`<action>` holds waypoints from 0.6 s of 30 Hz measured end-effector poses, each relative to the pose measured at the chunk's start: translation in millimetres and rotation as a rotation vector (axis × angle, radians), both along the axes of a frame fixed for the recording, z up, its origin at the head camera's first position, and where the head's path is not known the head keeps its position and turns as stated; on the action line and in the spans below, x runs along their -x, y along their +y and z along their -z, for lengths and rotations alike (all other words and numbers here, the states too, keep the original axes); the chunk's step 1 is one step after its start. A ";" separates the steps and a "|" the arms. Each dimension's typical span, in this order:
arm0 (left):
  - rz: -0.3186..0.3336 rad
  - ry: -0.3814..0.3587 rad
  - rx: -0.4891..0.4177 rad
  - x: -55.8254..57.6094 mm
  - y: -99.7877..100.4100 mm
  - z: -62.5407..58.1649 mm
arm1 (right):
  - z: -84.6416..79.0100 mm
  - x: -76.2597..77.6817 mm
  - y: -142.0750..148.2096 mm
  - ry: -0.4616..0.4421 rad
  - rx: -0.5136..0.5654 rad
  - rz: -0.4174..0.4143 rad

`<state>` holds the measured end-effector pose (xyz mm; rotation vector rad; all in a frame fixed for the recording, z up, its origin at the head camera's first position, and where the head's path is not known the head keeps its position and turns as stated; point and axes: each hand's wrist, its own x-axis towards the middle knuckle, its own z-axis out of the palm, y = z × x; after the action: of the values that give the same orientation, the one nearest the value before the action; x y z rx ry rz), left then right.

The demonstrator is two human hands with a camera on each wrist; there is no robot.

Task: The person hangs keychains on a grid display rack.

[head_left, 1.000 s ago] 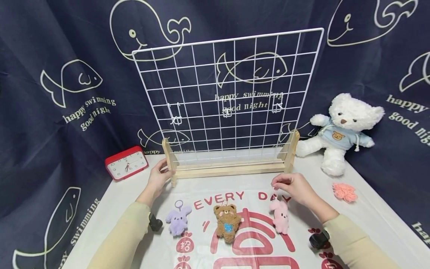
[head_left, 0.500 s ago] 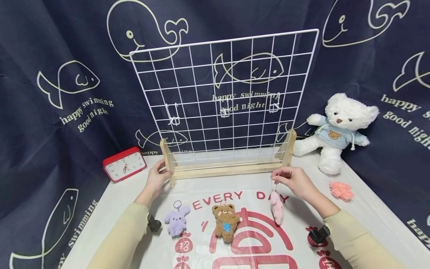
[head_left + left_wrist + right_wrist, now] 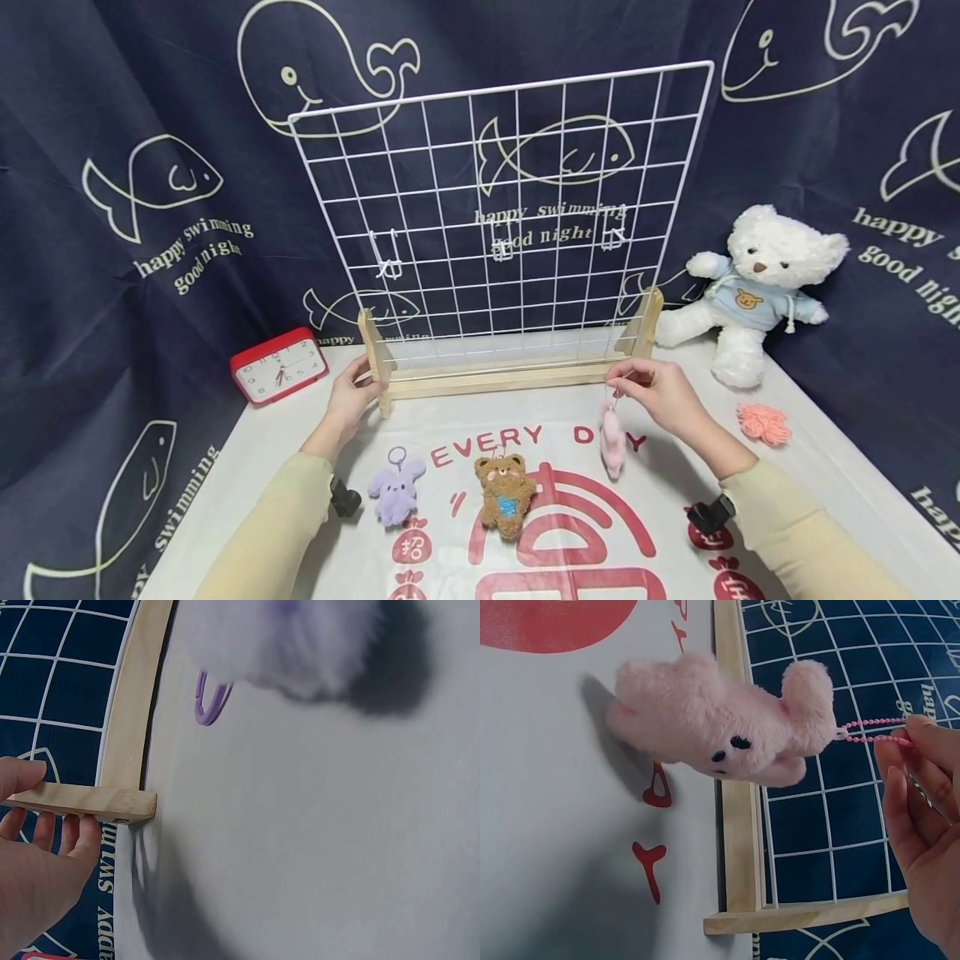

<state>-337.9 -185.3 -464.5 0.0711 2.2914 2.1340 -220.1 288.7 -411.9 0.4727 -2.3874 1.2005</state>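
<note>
In the head view my right hand (image 3: 662,398) pinches the chain of a pink plush keychain (image 3: 612,442), which hangs off the table. The right wrist view shows the pink bead chain (image 3: 876,729) between thumb and fingers, with the plush's floppy ears and dark eyes. My left hand (image 3: 351,408) grips the left wooden upright of the stand (image 3: 495,384); thumb and fingers lie on opposite sides of the wooden end piece (image 3: 90,801). The stand bears a white wire grid (image 3: 517,208). A purple plush keychain (image 3: 396,494) and a brown bear keychain (image 3: 506,498) lie in front.
Wire hooks hang on the grid: a left hook (image 3: 387,258), a middle hook (image 3: 502,248) and a right hook (image 3: 613,233). A red clock (image 3: 279,367) stands left; a white teddy bear (image 3: 757,304) and a coral yarn piece (image 3: 762,423) are right.
My right hand has raised the pink plush keychain off the table, and it has turned sideways as it hangs. The left hand has stayed on the stand.
</note>
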 end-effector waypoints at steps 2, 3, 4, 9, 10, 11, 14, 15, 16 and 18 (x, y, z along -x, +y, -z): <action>0.001 0.004 -0.001 0.2 0.0 0.0 | -1.7 0.9 -0.4 0.009 -0.008 0.024; 0.001 0.005 -0.002 0.4 -0.1 0.0 | -2.6 1.4 -0.6 0.014 -0.009 0.033; 0.001 0.006 -0.004 0.2 -0.1 -0.1 | -3.5 1.9 -0.8 0.023 -0.013 0.044; -0.001 0.004 -0.011 -0.6 0.3 -0.5 | -7.1 5.0 -0.8 0.082 -0.029 0.089; -0.001 0.003 -0.010 -0.7 0.4 -0.6 | -7.6 5.5 -0.6 0.094 -0.029 0.095; -0.002 0.003 -0.009 -0.6 0.4 -0.7 | -8.1 5.9 -0.4 0.104 -0.025 0.097; -0.004 0.002 -0.002 0.0 0.3 -0.2 | -9.6 7.1 -0.3 0.136 -0.016 0.098; -0.005 0.002 -0.001 0.2 0.2 0.1 | -10.4 7.5 -0.3 0.146 -0.014 0.099; -0.005 0.002 0.001 0.5 0.0 0.5 | -11.2 7.7 -0.4 0.156 -0.014 0.099; -0.006 0.003 -0.001 1.0 -0.1 1.2 | -13.0 8.0 -0.5 0.170 -0.016 0.101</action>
<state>-338.9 -185.3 -465.7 0.0669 2.2950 2.1395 -228.1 288.2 -398.9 0.4355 -2.2494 1.0549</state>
